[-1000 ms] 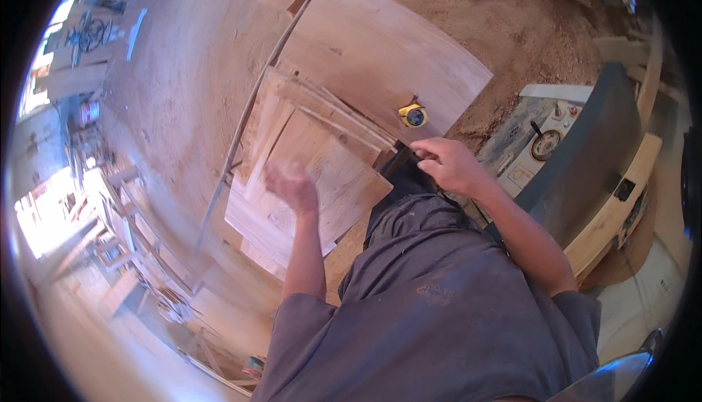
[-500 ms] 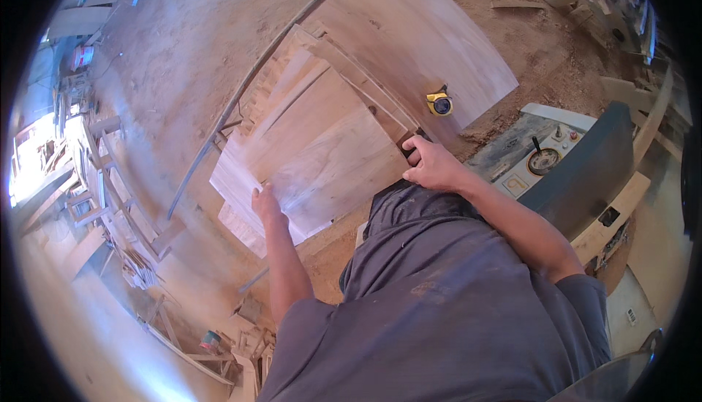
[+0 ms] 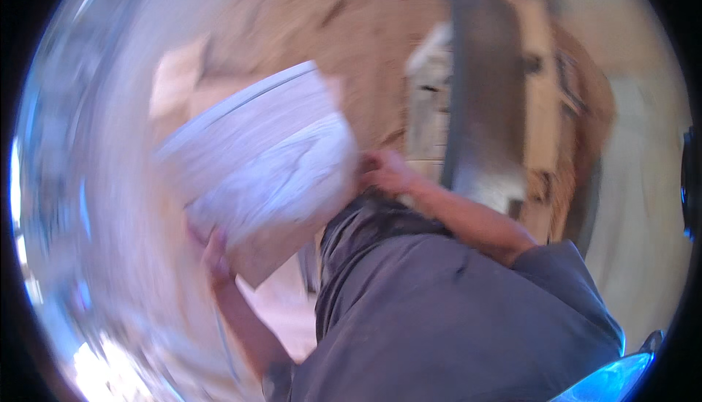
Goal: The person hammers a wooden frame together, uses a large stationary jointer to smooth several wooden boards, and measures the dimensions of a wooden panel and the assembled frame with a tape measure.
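A pale wooden panel (image 3: pixel 267 182) hangs between my hands in front of my waist, smeared by motion. It looks tilted, with a thin dark line along its far edge. My left hand (image 3: pixel 215 256) is closed on the panel's near left edge, the thumb lying on top. At the right edge, my right hand (image 3: pixel 389 174) is closed with bent fingers gripping the panel; its fingertips are blurred. The panel's underside is hidden.
To the right stands a dark curved board (image 3: pixel 486 87) beside a pale machine part (image 3: pixel 430 98). A wooden beam (image 3: pixel 541 95) runs along its right side. Brown, dusty ground (image 3: pixel 365 43) spreads beyond the panel; the left side is blurred.
My view has swung round to the right. The panel has come away from the wood it lay on, lifted in both hands. The yellow tape measure and large sheet have left the view.
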`<state>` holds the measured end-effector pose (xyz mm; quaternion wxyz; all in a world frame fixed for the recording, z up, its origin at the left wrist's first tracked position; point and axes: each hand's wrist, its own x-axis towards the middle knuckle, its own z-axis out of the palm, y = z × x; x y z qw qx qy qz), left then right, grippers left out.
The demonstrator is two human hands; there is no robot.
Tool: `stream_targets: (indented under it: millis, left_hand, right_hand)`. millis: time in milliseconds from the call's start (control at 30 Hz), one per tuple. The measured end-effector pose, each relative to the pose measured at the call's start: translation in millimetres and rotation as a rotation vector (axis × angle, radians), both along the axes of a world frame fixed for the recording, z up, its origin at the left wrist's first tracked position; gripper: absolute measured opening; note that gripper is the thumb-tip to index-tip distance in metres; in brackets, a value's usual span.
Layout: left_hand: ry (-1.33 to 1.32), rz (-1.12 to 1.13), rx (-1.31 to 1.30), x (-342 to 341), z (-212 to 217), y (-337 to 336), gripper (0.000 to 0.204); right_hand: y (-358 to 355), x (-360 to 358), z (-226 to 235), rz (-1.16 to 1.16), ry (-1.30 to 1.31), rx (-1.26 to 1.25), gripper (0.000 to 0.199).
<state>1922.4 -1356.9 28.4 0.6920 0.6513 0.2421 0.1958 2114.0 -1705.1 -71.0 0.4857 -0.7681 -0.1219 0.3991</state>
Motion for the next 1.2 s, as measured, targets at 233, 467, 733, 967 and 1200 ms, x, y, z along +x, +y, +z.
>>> stream_targets:
  millis: [233, 467, 733, 967, 1200]
  left_hand:
    - [-0.117, -0.722, 0.637, 173, 77, -213, 0.05]
    - [-0.755, -1.341, 1.547, 152, -38, -393, 0.04]
    - [-0.698, -1.531, 1.431, 143, -96, -447, 0.046]
    - [-0.552, -1.674, 1.22, 207, -100, -491, 0.051]
    - [-0.185, -1.165, 1.152, 361, -165, -445, 0.068]
  right_hand:
    - [-75, -27, 124, -0.708, -0.126, 0.878, 0.074]
    - [-182, -109, 56, -1.781, 0.269, 0.93, 0.027]
    - [-229, -138, -23, -1.901, 0.316, 1.003, 0.011]
    - [-272, -128, -37, -1.661, 0.032, -0.002, 0.017]
    - [-246, -117, -31, -1.171, -0.84, -0.592, 0.037]
